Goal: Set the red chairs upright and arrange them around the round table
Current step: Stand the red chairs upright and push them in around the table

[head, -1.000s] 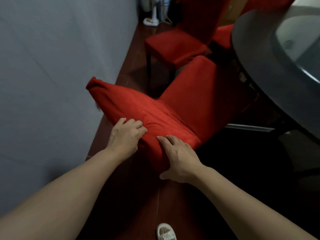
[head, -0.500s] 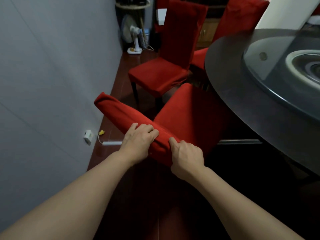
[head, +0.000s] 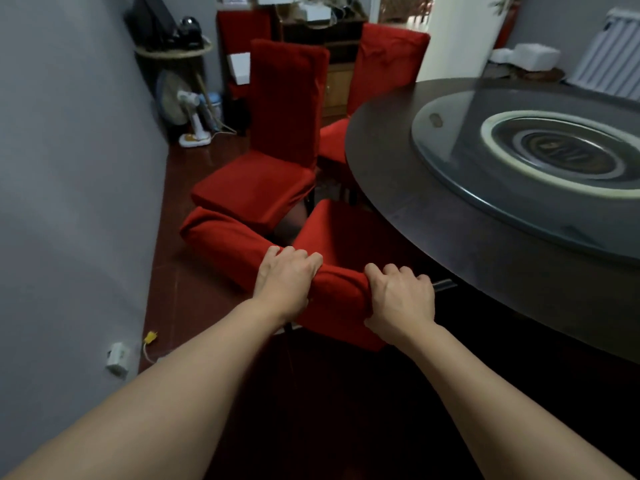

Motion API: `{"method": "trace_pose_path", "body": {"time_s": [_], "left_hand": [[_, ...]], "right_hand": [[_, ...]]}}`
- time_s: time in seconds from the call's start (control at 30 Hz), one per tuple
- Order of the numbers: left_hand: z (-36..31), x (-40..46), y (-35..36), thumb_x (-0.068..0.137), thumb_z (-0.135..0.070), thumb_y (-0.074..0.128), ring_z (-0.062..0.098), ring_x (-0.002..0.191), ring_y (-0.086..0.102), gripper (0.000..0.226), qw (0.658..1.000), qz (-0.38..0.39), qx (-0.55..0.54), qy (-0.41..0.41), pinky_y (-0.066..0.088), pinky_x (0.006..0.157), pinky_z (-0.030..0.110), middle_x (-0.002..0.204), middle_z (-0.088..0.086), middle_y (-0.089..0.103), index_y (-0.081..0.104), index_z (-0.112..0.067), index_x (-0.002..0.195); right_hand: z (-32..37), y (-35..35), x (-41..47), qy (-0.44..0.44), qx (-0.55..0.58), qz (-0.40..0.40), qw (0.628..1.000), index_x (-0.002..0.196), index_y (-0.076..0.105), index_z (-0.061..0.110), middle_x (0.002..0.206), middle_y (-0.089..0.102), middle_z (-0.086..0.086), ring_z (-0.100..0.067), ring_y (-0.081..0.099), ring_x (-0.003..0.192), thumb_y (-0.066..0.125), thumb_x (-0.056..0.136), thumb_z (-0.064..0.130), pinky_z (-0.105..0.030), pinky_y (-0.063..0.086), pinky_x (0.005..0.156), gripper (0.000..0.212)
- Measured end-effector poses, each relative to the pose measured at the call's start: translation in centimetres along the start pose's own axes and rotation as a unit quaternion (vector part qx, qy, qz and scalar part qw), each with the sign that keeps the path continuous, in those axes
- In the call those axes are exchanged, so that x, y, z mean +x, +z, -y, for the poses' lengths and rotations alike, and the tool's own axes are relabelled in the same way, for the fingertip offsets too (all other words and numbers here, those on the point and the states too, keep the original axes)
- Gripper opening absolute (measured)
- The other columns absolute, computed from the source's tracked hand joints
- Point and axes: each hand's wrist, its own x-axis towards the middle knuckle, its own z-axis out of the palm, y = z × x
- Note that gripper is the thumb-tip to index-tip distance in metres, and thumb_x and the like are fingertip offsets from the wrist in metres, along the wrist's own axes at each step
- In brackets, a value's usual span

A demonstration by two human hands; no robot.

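A red fabric-covered chair (head: 225,244) is tilted in front of me, its backrest top toward me and its seat (head: 343,233) facing the table. My left hand (head: 287,278) and my right hand (head: 401,299) both grip the top edge of its backrest. The dark round table (head: 433,216) with a glass turntable (head: 519,161) fills the right side. Two more red chairs stand upright beyond: one (head: 277,133) just behind the tilted chair, another (head: 384,74) at the table's far edge.
A grey wall (head: 69,168) runs close along the left. A small fan (head: 187,112) and a round stand (head: 173,50) sit in the far left corner, a wooden cabinet (head: 332,64) behind the chairs. A white plug and cable (head: 119,356) lie by the wall.
The chair's backrest has risen and come toward me as both hands closed over its top edge. My view has lifted, showing more of the table and the far chairs.
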Motion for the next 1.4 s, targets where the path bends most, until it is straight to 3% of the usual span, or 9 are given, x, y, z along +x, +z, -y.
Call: {"method": "trace_pose_path", "body": {"time_s": [0.17, 0.33, 0.67, 0.83, 1.13, 1.3, 1.4], "left_hand": [[0.0, 3.8, -0.5, 0.080, -0.032, 0.067, 0.021, 0.111, 0.049, 0.039, 0.999, -0.022, -0.029, 0.022, 0.026, 0.105, 0.039, 0.109, -0.003, 0.054, 0.045, -0.025, 0.111], [-0.4, 7.6, -1.3, 0.081, -0.028, 0.067, 0.020, 0.113, 0.047, 0.037, 0.998, -0.025, -0.053, 0.019, 0.022, 0.109, 0.040, 0.110, -0.004, 0.053, 0.046, -0.025, 0.111], [-1.2, 10.4, -1.5, 0.078, -0.024, 0.069, 0.020, 0.122, 0.040, 0.065, 1.000, -0.008, -0.023, -0.007, 0.018, 0.113, 0.043, 0.125, -0.003, 0.046, 0.035, -0.026, 0.133], [-1.1, 10.6, -2.7, 0.082, -0.030, 0.066, 0.021, 0.127, 0.037, 0.063, 0.998, 0.045, -0.034, 0.006, 0.016, 0.113, 0.046, 0.131, -0.001, 0.043, 0.033, -0.023, 0.135], [-0.3, 9.8, -3.4, 0.090, -0.025, 0.057, 0.020, 0.135, 0.031, 0.058, 0.994, 0.052, -0.084, 0.048, 0.015, 0.114, 0.048, 0.141, 0.000, 0.039, 0.030, -0.023, 0.141], [-0.1, 9.1, -4.1, 0.087, -0.031, 0.063, 0.022, 0.139, 0.024, 0.072, 0.992, 0.068, -0.094, 0.057, 0.016, 0.116, 0.048, 0.148, 0.002, 0.032, 0.023, -0.021, 0.146], [-0.5, 8.5, -4.9, 0.086, -0.034, 0.066, 0.023, 0.139, 0.024, 0.078, 0.990, 0.068, -0.102, 0.069, 0.025, 0.113, 0.046, 0.149, 0.003, 0.029, 0.021, -0.021, 0.147]], "right_hand": [[-0.9, -0.2, 1.9, 0.045, -0.017, -0.061, 0.997, 0.135, 0.032, 0.026, 0.127, 0.047, -0.004, -0.026, 0.044, 0.118, 0.064, 0.083, 0.029, -0.043, 0.031, 0.099, 0.061], [-2.8, -0.5, 4.7, 0.060, -0.012, -0.061, 0.996, 0.141, 0.024, 0.026, 0.136, 0.038, -0.006, -0.028, 0.035, 0.126, 0.060, 0.084, 0.023, -0.048, 0.017, 0.111, 0.068], [-4.3, -0.5, 8.0, 0.035, -0.021, -0.079, 0.996, 0.139, 0.026, 0.025, 0.134, 0.039, -0.007, -0.029, 0.036, 0.122, 0.059, 0.083, 0.023, -0.048, 0.026, 0.103, 0.065], [-4.8, -1.4, 7.8, 0.018, -0.016, -0.039, 0.999, 0.143, 0.018, 0.025, 0.136, 0.037, -0.008, -0.029, 0.035, 0.124, 0.065, 0.082, 0.029, -0.048, 0.026, 0.104, 0.078], [-4.4, -2.3, 6.6, 0.035, 0.014, -0.005, 0.999, 0.148, 0.012, 0.021, 0.143, 0.030, -0.010, -0.029, 0.023, 0.136, 0.067, 0.082, 0.028, -0.053, 0.009, 0.114, 0.086], [-3.4, -2.7, 5.5, 0.051, 0.026, -0.007, 0.998, 0.149, 0.009, 0.021, 0.148, 0.021, -0.013, -0.031, 0.014, 0.141, 0.067, 0.081, 0.028, -0.049, 0.007, 0.116, 0.090], [-3.1, -3.5, 4.3, 0.058, 0.039, -0.006, 0.998, 0.149, 0.009, 0.021, 0.151, 0.017, -0.014, -0.031, 0.010, 0.142, 0.067, 0.081, 0.029, -0.045, 0.005, 0.117, 0.090]]}}
